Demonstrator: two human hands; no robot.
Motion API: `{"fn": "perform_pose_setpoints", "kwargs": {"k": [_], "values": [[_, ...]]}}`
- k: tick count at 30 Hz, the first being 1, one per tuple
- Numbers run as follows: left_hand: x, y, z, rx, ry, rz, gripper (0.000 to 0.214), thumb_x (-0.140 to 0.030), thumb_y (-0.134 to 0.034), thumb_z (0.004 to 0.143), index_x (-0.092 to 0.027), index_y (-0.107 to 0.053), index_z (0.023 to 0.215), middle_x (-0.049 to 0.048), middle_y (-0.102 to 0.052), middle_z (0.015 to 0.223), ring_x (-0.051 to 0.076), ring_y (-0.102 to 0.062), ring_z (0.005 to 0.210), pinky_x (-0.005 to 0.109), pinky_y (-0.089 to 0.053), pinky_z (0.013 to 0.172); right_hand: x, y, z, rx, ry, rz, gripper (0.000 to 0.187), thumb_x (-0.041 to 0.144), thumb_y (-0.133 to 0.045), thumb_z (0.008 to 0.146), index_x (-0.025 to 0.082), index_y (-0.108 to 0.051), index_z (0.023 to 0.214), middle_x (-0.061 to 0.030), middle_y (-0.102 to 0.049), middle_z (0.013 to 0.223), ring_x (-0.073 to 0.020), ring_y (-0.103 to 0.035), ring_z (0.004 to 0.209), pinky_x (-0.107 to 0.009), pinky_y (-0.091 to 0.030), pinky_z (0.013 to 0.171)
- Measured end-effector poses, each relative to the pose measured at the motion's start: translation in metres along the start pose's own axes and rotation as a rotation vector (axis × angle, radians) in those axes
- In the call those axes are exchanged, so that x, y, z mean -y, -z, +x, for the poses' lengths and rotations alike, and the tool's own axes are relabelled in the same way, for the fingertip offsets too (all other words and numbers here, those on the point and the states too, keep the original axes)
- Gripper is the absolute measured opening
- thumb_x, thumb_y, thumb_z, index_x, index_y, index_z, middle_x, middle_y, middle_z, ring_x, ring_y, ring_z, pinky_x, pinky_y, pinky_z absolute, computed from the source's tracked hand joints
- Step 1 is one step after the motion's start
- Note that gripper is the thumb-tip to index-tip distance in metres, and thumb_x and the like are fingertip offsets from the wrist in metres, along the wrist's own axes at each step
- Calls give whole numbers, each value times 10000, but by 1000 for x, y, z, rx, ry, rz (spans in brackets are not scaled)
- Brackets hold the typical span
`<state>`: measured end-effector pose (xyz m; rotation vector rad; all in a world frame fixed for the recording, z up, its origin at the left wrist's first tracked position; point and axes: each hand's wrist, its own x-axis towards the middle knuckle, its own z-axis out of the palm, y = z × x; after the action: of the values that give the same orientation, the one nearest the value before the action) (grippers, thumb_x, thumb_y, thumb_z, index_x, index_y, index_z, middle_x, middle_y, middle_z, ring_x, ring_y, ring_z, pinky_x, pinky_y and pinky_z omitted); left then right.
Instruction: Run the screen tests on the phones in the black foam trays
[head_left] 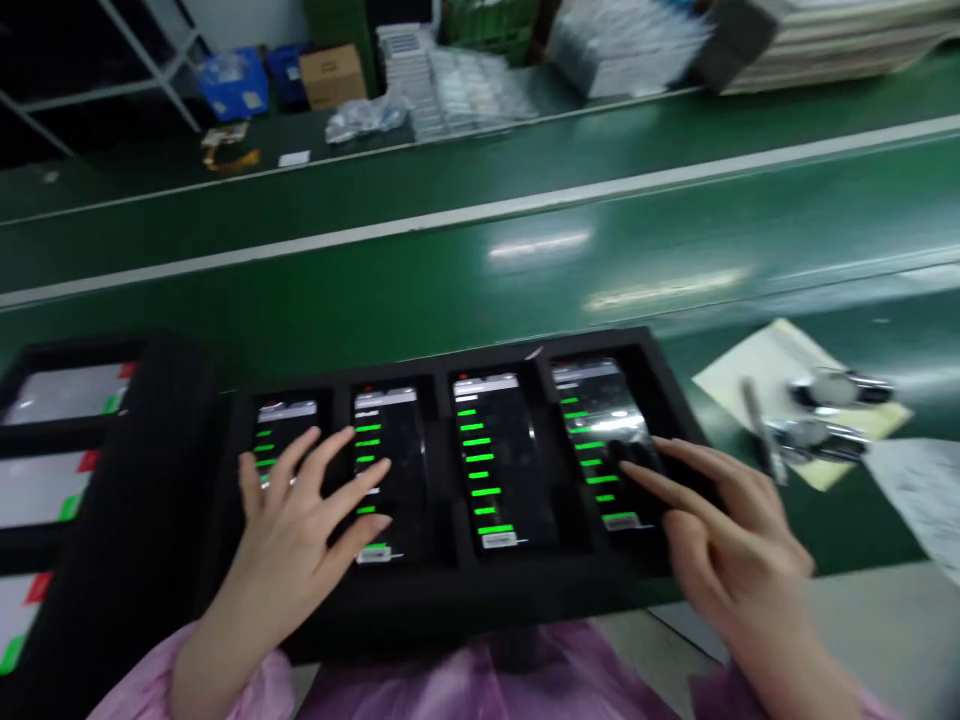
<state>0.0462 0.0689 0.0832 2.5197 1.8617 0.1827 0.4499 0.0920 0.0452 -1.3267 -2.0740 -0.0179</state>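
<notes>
A black foam tray lies in front of me with several smartphones in its slots, their dark screens lit with green bars. My left hand, fingers spread, lies over the leftmost phone and the edge of the second phone. Between the hands is a third phone, uncovered. At the right end, my right hand reaches over the rightmost phone with its index fingertip at the screen. Its thumb and other fingers are apart, and it holds nothing.
Another black tray on the left holds several phones with white, red and green screens. To the right, a pen-like tool and shiny metal objects lie on yellowish paper. A green conveyor runs behind; cartons and plastic-wrapped stacks stand beyond.
</notes>
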Motion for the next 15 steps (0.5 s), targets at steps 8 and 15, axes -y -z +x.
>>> {"fn": "perform_pose_setpoints", "kwargs": {"k": [8,15], "values": [[0,-9,21,-79,116,-4,420,-460,-424,1098,-347,-688,1404,152,-524,1560,452,-419,1485,923,-176,1127,2,2,1,-42,30,-31,315,201,-475,1066,216,-730,1251,-121,-635,1388,-303,-612,1253,-473,-518,1031],[17,4,-14,-415,230,-128,344,-367,-589,1050,-318,-664,1383,94,-642,1425,335,-530,1428,646,-284,1268,-7,5,-5,99,17,-81,405,318,-500,1071,313,-638,1452,-133,-538,1561,-408,-528,1388,-621,-434,1102]]}}
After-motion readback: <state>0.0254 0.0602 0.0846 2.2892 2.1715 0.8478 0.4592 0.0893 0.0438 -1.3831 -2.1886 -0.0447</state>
